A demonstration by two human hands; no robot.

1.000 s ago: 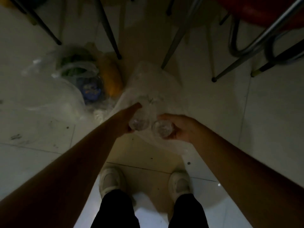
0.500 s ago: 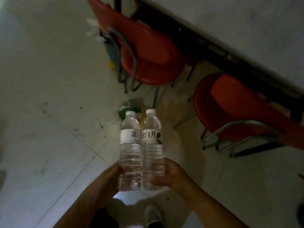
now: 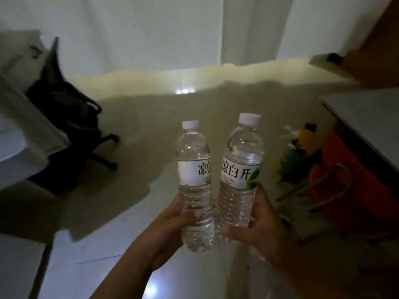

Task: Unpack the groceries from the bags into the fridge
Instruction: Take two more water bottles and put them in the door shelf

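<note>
1. Head view shows your left hand (image 3: 170, 229) wrapped round the lower body of the left bottle (image 3: 195, 186), and your right hand (image 3: 257, 227) curled round the right bottle (image 3: 240, 171) just beside it.
2. You hold both upright, caps up and sides nearly touching — one per hand, likely to save a trip.
3. No fridge shows; right of the bottles a grocery bag (image 3: 295, 156) lies on the floor — well apart.

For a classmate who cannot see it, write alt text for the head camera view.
Two clear water bottles with white caps are held upright side by side, the left bottle in the left hand, the right bottle in the right hand, above a dim tiled floor.
</note>
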